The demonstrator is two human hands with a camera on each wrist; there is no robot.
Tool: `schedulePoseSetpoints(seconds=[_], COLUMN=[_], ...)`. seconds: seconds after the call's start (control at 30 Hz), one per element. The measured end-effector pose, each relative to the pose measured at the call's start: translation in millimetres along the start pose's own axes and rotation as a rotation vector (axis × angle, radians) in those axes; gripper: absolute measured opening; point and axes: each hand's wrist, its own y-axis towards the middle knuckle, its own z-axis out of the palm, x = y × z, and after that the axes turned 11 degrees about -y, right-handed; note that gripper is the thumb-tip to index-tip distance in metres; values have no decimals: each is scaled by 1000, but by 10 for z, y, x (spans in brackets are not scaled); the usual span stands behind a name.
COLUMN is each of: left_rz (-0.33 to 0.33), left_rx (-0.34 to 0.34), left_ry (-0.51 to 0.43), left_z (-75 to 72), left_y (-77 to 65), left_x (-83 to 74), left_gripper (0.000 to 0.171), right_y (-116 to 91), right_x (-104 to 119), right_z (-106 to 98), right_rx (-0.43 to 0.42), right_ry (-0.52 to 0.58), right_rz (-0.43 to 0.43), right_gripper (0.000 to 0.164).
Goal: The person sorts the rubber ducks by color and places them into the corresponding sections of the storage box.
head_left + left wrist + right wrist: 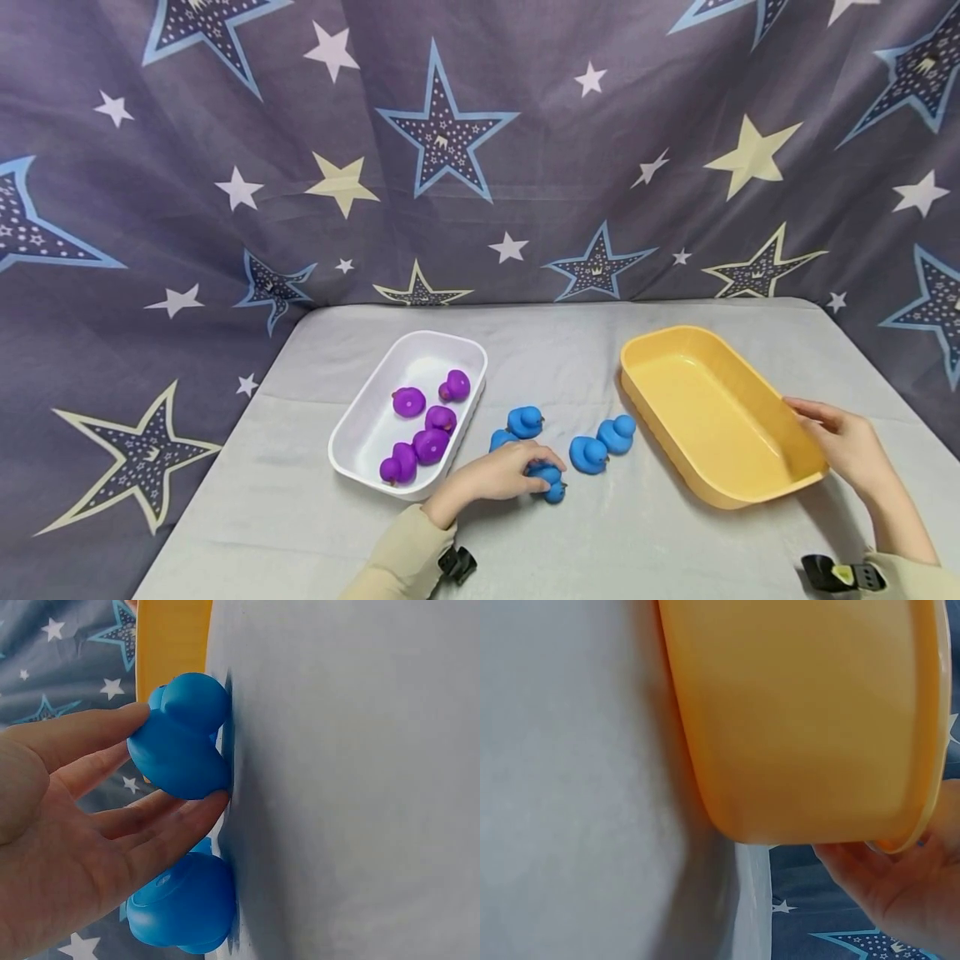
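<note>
My left hand (501, 475) is low over the table, its thumb and fingers round a blue toy duck (176, 754) close to the cloth. Another blue duck (184, 904) sits just below that hand in the left wrist view. Two blue ducks (525, 422) lie beyond the left hand, one partly hidden by it. To its right sits a pair of blue ducks (588, 455) side by side. With fingers outside and thumb at the rim, my right hand (851, 446) grips the right side of a yellow tub (693, 400), which holds nothing.
Left of the blue ducks stands a white tub (363, 417) with several purple ducks (431, 447) inside. Pale cloth covers the table (570, 542). A star-patterned curtain (525, 167) hangs behind the table and along its sides.
</note>
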Motion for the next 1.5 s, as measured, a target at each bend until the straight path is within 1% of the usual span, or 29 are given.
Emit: schedulePoseSetpoints(seconds=[0.13, 0.27, 0.4, 0.57, 0.8, 1.0, 1.1, 1.17, 1.23, 1.37, 1.47, 1.5], left_rz=[-15, -3, 19, 59, 101, 97, 104, 110, 110, 108, 102, 102], left_rx=[-8, -29, -56, -111, -181, -234, -276, -304, -331, -372, -402, -412], left_ry=[-19, -48, -99, -146, -236, -295, -290, -291, -298, -340, -358, -362], left_z=[6, 9, -4, -44, -89, -75, -45, -17, 13, 64, 98, 108], left_y=[10, 10, 18, 73, 263, 480, 586, 654, 718, 819, 877, 898], left_x=[13, 30, 19, -70, -222, -359, -404, -424, -445, -486, -520, -533], left_gripper=[25, 25, 26, 27, 28, 29, 29, 30, 30, 30, 28, 28], right_y=[-9, -5, -7, -28, -37, -46, -69, -95, -124, -168, -182, -186], right_x=[27, 43, 50, 83, 101, 111, 218, 346, 504, 757, 843, 858], right_z=[-11, -21, -17, -23, -26, -52, -97, -138, -187, -275, -322, -331], right_rx=[17, 35, 42, 45, 50, 28, 43, 61, 69, 66, 72, 72], right_ry=[1, 4, 1, 0, 15, 14, 33, 44, 56, 67, 86, 89], right_rz=[32, 56, 75, 91, 90, 98, 107, 117, 146, 144, 110, 111], right_gripper=[32, 34, 35, 36, 34, 33, 32, 33, 33, 28, 26, 26])
